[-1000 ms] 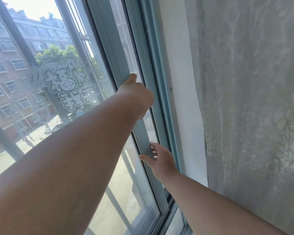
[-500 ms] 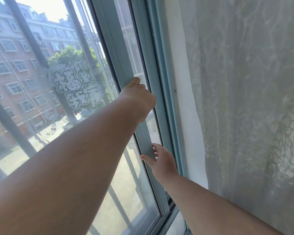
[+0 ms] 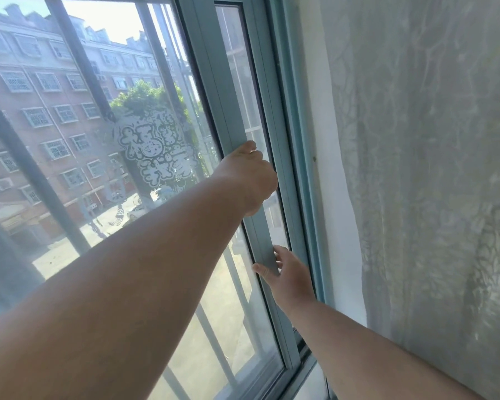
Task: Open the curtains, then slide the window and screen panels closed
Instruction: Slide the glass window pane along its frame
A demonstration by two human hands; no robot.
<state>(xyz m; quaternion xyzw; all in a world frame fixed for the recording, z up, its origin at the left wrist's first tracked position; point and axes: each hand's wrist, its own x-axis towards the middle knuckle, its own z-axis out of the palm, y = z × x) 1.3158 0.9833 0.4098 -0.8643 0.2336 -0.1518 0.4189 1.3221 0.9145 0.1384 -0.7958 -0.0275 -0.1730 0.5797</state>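
Note:
A blue-grey sliding window panel fills the left and middle of the head view, with a white sticker on its glass. My left hand grips the panel's right upright at mid height. Lower down, my right hand holds the same upright, thumb in front and fingers behind it. A narrow gap separates this upright from the fixed frame on the right. The pale lace curtain hangs drawn aside at the right.
A strip of white wall stands between the frame and the curtain. The sill runs along the bottom. Outside are metal bars, a brick building and a street below.
The panel's upright has slid right toward the fixed frame, narrowing the gap. Both hands kept their hold and moved with it. The camera view has tilted and shifted.

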